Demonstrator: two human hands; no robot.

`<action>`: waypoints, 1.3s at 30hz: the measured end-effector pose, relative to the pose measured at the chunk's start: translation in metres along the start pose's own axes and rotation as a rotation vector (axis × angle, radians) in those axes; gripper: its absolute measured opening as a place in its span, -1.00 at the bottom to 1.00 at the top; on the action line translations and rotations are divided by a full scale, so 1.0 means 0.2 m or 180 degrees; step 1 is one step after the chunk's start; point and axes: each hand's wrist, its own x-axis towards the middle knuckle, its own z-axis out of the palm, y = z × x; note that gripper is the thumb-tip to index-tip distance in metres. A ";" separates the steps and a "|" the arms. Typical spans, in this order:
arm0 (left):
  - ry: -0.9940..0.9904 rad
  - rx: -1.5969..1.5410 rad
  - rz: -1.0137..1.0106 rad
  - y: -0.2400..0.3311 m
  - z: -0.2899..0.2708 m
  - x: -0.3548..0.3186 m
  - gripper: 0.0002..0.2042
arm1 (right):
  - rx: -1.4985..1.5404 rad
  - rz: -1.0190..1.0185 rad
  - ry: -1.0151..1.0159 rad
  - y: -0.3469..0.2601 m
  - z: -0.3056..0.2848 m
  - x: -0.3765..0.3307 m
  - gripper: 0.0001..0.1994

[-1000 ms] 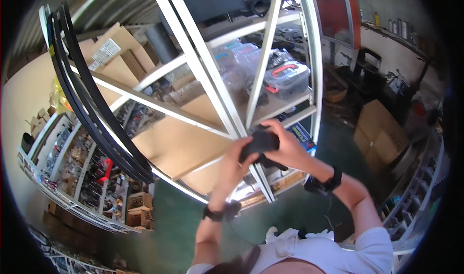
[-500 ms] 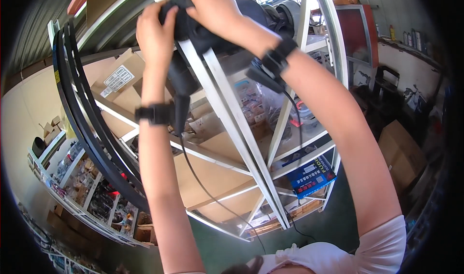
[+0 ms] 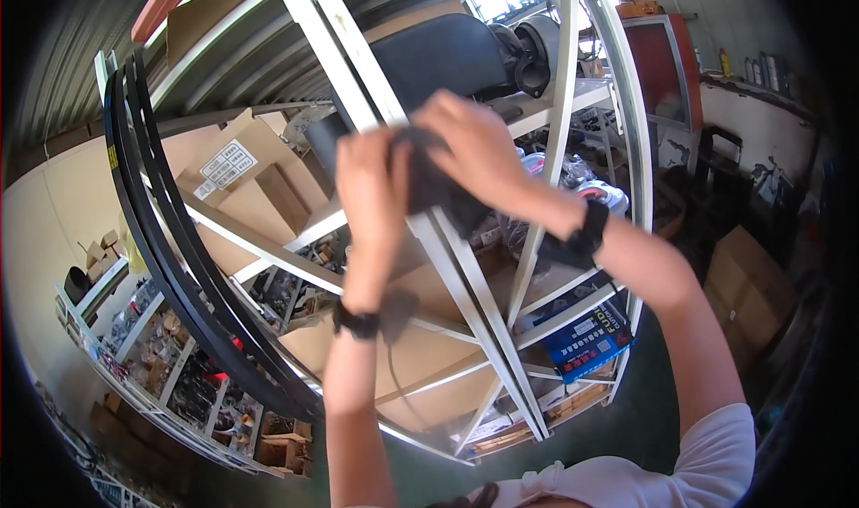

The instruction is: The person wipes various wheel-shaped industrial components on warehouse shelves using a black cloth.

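Both my hands hold a black, soft-edged item (image 3: pixel 428 175) in front of the white metal uprights of a shelf rack (image 3: pixel 465 280). Motion smears it, so its kind cannot be made out. My left hand (image 3: pixel 369 181) grips its left side, fingers curled over the top edge. On its other side, my right hand (image 3: pixel 474 150) closes over the upper right part; its fingers are blurred. Behind the hands, a large smooth black padded-looking piece (image 3: pixel 438 56) rests on the upper shelf beside dark ring-shaped metal parts (image 3: pixel 534 56).
An opened cardboard box (image 3: pixel 259 172) sits on the rack at left, next to long curved black strips (image 3: pixel 148 204). Lower right holds a blue printed box (image 3: pixel 586 338). Shelves of small parts (image 3: pixel 170 365) stand far left, and a brown carton (image 3: pixel 747 284) is at right.
Both hands have come down and to the right with the black item, from the top of the uprights to mid-rack. The black padded piece behind is now more exposed.
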 end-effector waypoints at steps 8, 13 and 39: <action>0.0863 0.0248 0.0474 -0.32 -0.04 0.92 -0.75 | -0.1207 -0.0948 0.1232 0.10 -0.03 1.05 -0.89; 0.1012 0.0334 0.0339 -0.24 -0.04 0.69 -0.78 | -0.1368 -0.1409 0.1346 0.10 0.04 0.87 -0.90; 0.0108 -0.0851 -0.0897 0.28 -0.03 -0.45 -0.83 | 0.0193 0.0279 -0.2386 -0.04 -0.52 -0.16 -0.64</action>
